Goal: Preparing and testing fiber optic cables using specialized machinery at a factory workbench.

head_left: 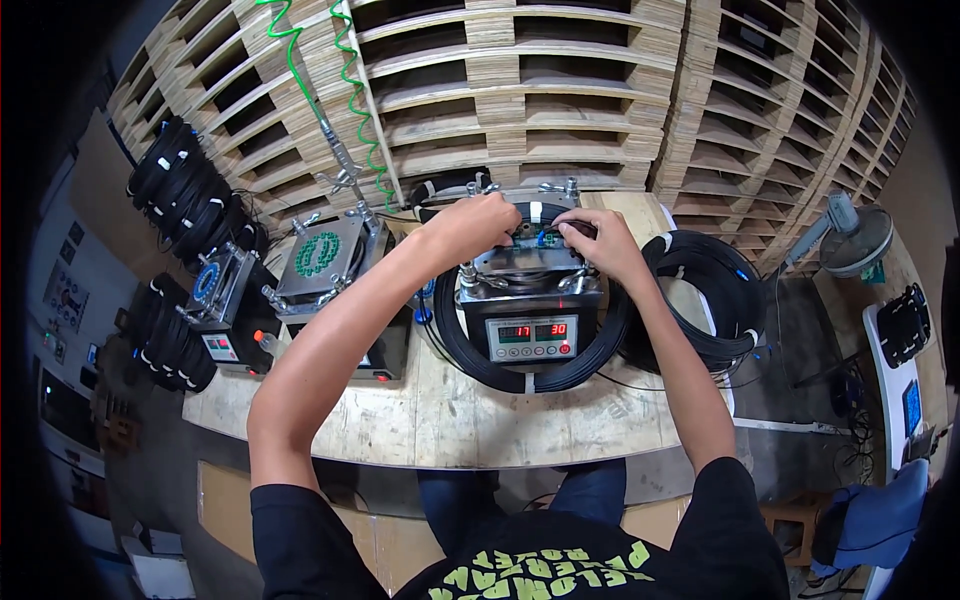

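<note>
A metal box machine [530,292] with a lit red digital display stands in front of me. A coil of black cable [533,382] is looped around it, bound with white ties. Small green and blue pieces that look like connectors [546,240] sit along the top plate. My left hand [488,220] reaches over the plate's left side, its fingers closed and bent down; whatever is in them is hidden. At the right side, my right hand [602,240] has thumb and forefinger drawn together beside the connectors, and what they pinch is too small to name.
Two similar machines stand on the left, one with a green-studded plate [318,254], one with a blue ring [207,282]. Another black cable coil [705,345] lies at right. A small orange-capped bottle [266,341], a fan [856,240] and stacked wooden pallets [520,110] surround the wooden table [440,425].
</note>
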A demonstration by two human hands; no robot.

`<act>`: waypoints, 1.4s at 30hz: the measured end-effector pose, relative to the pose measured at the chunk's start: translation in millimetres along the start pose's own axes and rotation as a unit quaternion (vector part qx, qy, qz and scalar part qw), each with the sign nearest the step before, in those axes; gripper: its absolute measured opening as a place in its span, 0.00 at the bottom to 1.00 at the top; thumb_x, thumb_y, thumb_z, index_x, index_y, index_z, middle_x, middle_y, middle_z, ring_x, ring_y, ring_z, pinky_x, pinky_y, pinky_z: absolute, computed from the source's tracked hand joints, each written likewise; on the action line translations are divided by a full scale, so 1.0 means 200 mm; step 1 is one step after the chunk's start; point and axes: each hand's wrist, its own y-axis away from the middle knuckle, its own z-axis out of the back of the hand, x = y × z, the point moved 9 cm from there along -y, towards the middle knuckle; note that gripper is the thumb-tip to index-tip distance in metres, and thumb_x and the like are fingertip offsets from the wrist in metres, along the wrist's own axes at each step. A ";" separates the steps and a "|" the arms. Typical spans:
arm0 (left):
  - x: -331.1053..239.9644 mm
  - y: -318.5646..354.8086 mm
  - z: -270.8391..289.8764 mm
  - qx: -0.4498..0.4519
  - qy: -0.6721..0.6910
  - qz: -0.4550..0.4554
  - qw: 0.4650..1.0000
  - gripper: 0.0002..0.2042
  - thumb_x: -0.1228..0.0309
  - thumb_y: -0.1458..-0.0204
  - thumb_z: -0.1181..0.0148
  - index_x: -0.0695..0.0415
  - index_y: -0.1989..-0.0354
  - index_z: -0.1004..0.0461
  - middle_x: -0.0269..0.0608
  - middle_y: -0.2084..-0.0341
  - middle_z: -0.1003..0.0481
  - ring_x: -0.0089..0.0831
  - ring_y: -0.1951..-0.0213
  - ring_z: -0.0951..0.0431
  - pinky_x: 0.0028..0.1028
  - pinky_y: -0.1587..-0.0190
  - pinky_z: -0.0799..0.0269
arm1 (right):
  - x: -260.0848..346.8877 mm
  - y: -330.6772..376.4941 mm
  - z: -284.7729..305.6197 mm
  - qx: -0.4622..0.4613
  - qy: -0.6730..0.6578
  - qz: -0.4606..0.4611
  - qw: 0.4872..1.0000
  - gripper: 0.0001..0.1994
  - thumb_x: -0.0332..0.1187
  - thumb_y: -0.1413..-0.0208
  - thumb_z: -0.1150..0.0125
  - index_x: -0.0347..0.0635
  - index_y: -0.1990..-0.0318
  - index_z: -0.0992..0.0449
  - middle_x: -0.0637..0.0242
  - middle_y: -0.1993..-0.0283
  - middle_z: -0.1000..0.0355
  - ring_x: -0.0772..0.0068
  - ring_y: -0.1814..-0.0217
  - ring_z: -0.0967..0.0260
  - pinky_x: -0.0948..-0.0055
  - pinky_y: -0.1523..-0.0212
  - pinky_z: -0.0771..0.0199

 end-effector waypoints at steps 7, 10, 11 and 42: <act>-0.01 -0.07 -0.01 0.021 0.004 -0.002 1.000 0.06 0.72 0.51 0.33 0.62 0.69 0.20 0.53 0.73 0.20 0.51 0.65 0.19 0.43 0.63 0.24 | 0.00 0.00 0.00 0.002 0.011 -0.007 1.000 0.10 0.32 0.43 0.37 0.37 0.59 0.17 0.65 0.77 0.25 0.80 0.76 0.32 0.75 0.72 0.31; -0.04 -0.12 -0.01 0.043 0.001 -0.007 0.999 0.06 0.72 0.53 0.32 0.63 0.72 0.19 0.54 0.74 0.20 0.52 0.66 0.19 0.43 0.63 0.23 | -0.02 0.00 0.00 -0.001 -0.002 -0.013 1.000 0.10 0.33 0.43 0.37 0.37 0.59 0.17 0.66 0.77 0.25 0.81 0.76 0.33 0.75 0.72 0.31; -0.04 -0.13 -0.01 0.045 -0.019 -0.014 0.999 0.06 0.73 0.54 0.31 0.62 0.72 0.19 0.54 0.74 0.20 0.52 0.66 0.18 0.43 0.64 0.23 | -0.01 0.00 0.00 -0.002 -0.001 -0.011 1.000 0.10 0.32 0.43 0.37 0.37 0.59 0.17 0.67 0.78 0.26 0.81 0.76 0.34 0.75 0.72 0.32; 0.50 0.32 -0.11 -0.147 0.332 0.095 0.927 0.18 0.60 0.35 0.45 0.58 0.44 0.23 0.41 0.56 0.19 0.28 0.59 0.21 0.29 0.57 0.24 | -0.21 -0.06 0.09 0.114 0.060 -0.037 0.991 0.19 0.42 0.33 0.43 0.37 0.44 0.23 0.60 0.49 0.21 0.70 0.50 0.27 0.71 0.46 0.29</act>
